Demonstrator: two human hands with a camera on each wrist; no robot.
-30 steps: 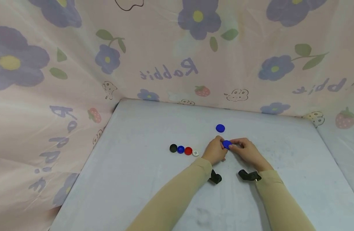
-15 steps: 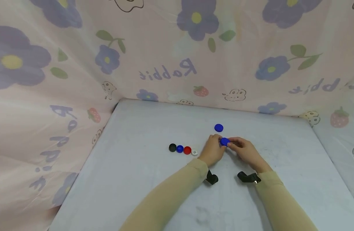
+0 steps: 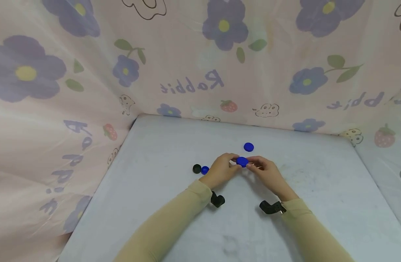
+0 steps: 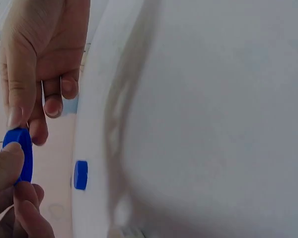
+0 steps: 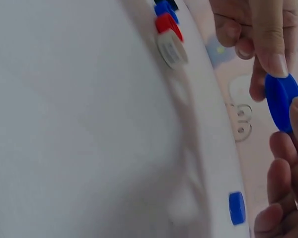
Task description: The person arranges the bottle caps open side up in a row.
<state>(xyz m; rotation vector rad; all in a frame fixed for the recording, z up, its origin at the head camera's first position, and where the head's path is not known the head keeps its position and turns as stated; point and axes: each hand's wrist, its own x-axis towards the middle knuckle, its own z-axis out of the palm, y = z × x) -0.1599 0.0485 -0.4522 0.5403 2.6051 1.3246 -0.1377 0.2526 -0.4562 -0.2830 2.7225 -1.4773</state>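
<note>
A round blue bottle cap (image 3: 242,162) is held up over the table between my two hands. My left hand (image 3: 222,167) pinches its left side with thumb and fingers. From the other side my right hand (image 3: 268,175) grips it, thumb at the near rim. In the right wrist view the held cap (image 5: 282,101) is tilted, seen partly edge-on. Another blue cap (image 3: 249,147) lies on the table just beyond the hands. To the left is a row with a black cap (image 3: 197,168), a smaller blue cap (image 3: 205,170), a red cap (image 5: 168,25) and a white cap (image 5: 172,48).
The white table (image 3: 161,203) meets a flowered curtain (image 3: 187,54) at the back and sides. My left hand and wrist hide the red and white caps in the head view. A black camera mount (image 3: 272,207) sticks out from the right wrist, with another mount (image 3: 217,199) at the left.
Both hands have shifted left with the blue cap still between them. My left hand now covers the red and white caps in the head view.
</note>
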